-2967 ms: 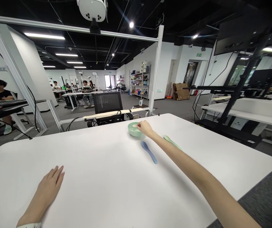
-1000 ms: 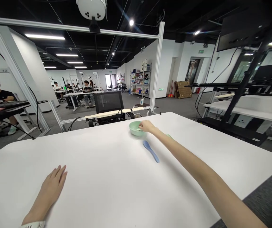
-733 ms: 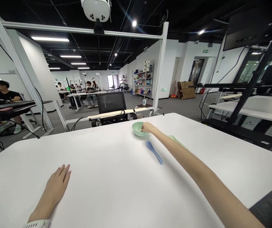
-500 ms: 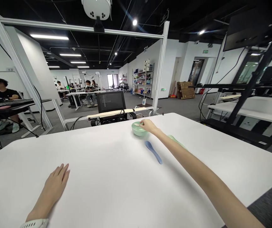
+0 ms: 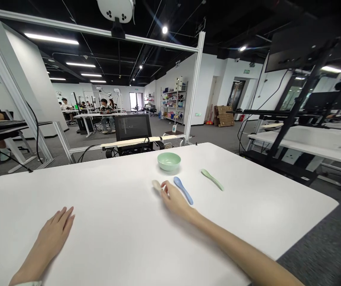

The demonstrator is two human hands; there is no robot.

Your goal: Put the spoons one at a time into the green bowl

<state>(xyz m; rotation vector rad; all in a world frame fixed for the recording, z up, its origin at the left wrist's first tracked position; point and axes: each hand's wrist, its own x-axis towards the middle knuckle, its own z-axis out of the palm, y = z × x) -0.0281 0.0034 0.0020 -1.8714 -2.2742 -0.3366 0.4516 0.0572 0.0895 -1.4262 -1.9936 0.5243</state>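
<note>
Between the fingers of my right hand (image 5: pixel 174 198) is a beige spoon (image 5: pixel 156 184), its bowl end pointing away from me and its handle mostly hidden by the hand. Just right of those fingers a blue spoon (image 5: pixel 183 190) lies on the white table. Farther right rests a light green spoon (image 5: pixel 212 179). Beyond the spoons stands a green bowl (image 5: pixel 169 162), upright; what is inside its bottom cannot be made out. My left hand (image 5: pixel 52 230) lies flat on the table at the left, fingers stretched out, holding nothing.
The white table (image 5: pixel 113 206) has rounded far corners. A metal frame (image 5: pixel 193 87) rises behind it, with a black chair (image 5: pixel 133 127) past the far edge. At right is a black stand (image 5: pixel 295 103) carrying screens. People sit at desks in the background.
My right hand has come back from the bowl toward me with the beige spoon, to the left of the blue spoon. The view has turned slightly right. My left hand stays flat.
</note>
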